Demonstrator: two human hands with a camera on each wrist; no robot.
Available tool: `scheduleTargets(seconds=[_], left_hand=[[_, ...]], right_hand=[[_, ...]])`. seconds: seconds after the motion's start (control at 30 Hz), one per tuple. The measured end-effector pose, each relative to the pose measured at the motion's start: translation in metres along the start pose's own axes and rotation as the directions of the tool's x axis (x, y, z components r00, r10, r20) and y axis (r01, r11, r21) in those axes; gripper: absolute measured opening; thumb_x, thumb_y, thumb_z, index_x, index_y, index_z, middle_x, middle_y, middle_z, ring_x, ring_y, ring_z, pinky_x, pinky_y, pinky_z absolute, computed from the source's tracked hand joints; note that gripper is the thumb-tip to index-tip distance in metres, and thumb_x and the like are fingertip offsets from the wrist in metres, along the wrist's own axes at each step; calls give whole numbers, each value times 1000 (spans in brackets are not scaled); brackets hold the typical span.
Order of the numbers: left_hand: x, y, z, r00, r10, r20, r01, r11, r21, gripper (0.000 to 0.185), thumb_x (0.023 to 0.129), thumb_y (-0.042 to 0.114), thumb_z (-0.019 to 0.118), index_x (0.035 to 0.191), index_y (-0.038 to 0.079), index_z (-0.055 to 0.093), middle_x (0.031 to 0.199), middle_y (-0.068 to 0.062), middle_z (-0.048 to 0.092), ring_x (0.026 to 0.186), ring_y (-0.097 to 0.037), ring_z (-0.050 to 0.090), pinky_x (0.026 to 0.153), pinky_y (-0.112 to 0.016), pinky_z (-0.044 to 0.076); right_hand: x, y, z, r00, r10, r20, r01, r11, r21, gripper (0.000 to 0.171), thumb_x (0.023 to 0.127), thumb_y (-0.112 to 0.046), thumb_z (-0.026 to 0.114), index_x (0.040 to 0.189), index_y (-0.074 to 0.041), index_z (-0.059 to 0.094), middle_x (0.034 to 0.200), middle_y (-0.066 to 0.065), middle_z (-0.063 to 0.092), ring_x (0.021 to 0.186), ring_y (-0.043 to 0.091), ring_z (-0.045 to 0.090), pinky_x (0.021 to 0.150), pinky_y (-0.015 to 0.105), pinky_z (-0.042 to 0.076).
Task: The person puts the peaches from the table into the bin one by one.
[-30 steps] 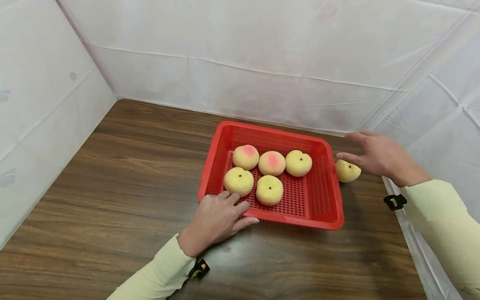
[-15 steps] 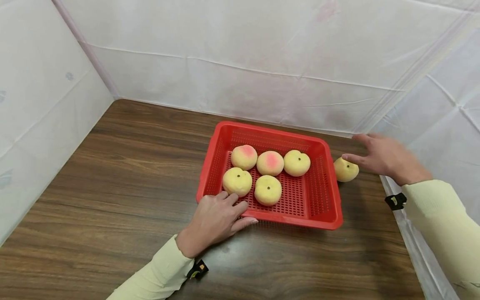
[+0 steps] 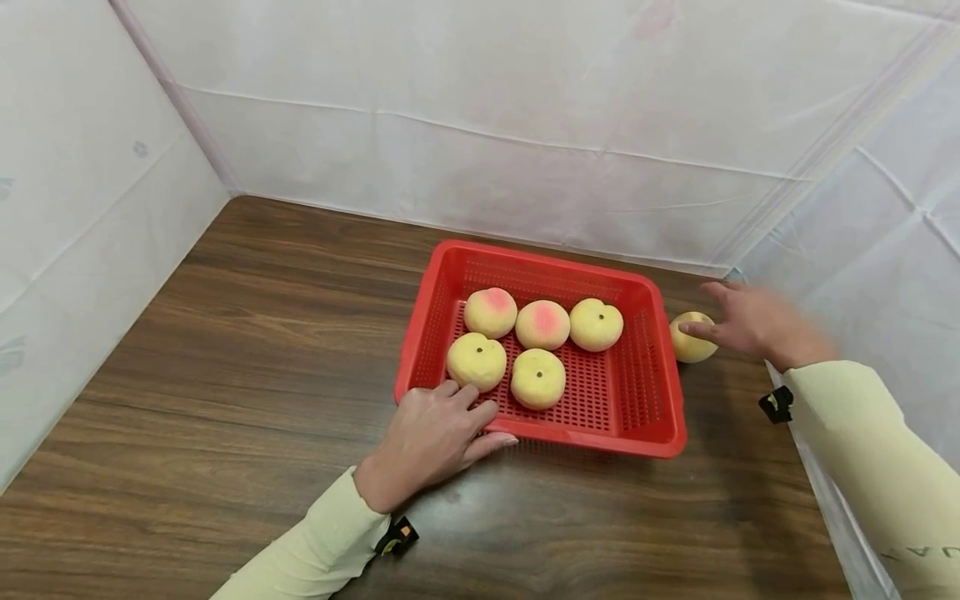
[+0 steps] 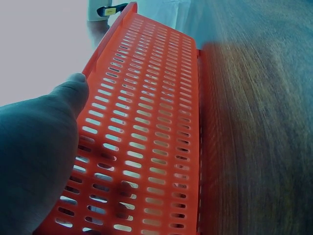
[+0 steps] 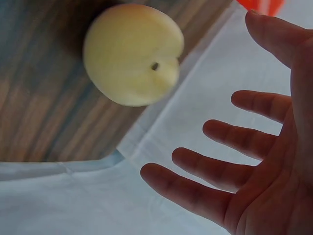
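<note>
A red perforated plastic basket (image 3: 651, 417) on the table holds several pale yellow peaches (image 3: 538, 379), two of them with a pink blush. My left hand (image 3: 429, 446) grips the basket's near rim toward its left end, fingers over the inside and thumb outside; in the left wrist view the thumb (image 4: 73, 93) lies along the slotted wall (image 4: 146, 122). One more peach (image 3: 692, 340) sits on the table just outside the basket's right side. Over it is my right hand (image 3: 757, 323), blurred, its fingers spread and holding nothing. In the right wrist view those fingers (image 5: 195, 191) stand apart from the peach (image 5: 129, 56).
The brown wood-grain table (image 3: 247, 350) stretches left and in front of the basket. White sheeting (image 3: 480, 108) walls off the back, with more sheeting along the left and right sides. The right-hand sheet (image 3: 862, 233) stands close beyond my right hand.
My right hand first shifts slightly right, then comes lower and back left, closer over the loose peach. My left hand keeps its grip, and the basket stays in place.
</note>
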State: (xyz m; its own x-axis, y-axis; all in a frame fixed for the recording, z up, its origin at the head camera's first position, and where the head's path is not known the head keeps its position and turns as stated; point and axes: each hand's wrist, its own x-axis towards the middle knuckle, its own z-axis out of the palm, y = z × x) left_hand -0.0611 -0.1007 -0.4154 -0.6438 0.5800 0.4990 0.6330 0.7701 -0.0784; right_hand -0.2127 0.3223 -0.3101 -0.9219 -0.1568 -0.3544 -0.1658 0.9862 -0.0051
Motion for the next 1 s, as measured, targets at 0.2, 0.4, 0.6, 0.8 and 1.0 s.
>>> scheduleTargets(seconds=[0.2,0.4,0.6,0.8,1.0], left_hand=[[0,0,0,1000,6,1,-6,1000,2,50,97,69,53,78,24,58,70,4,57,56,-16,54,44,-25,15],[1,-1,1,1000,10,-13,-10,1000,-3,50,97,69,54,77,24,58,71,4,58,56,-16,54,43,-25,15],[2,-1,2,1000,10,-23,-10,1000,-12,49,96,69,55,76,24,56,70,4,56,56,-17,53,42,-25,19],[1,0,1,1000,5,-12,-5,1000,-21,49,96,69,56,75,24,57,71,4,57,56,-16,54,44,-25,16],[0,1,0,1000,3,-8,-3,1000,-16,49,96,69,56,76,24,57,71,4,57,56,-16,54,44,-24,15]], right_hand=[[8,0,17,999,7,44,-8,999,32,103,91,-76,57,156,2,36,153,38,39,132,60,47,96,75,47],[15,3,31,999,-11,43,9,999,46,90,96,-59,64,155,2,38,150,39,41,126,57,53,95,72,48],[22,7,46,999,-13,36,10,998,67,85,95,-54,67,154,0,40,151,37,39,124,55,54,96,71,48],[30,14,60,999,-40,15,39,996,84,75,93,-36,69,152,0,40,145,39,39,107,50,61,87,63,51],[36,17,72,996,-80,-42,83,992,92,66,89,-29,70,145,-3,46,124,36,45,88,41,61,78,57,52]])
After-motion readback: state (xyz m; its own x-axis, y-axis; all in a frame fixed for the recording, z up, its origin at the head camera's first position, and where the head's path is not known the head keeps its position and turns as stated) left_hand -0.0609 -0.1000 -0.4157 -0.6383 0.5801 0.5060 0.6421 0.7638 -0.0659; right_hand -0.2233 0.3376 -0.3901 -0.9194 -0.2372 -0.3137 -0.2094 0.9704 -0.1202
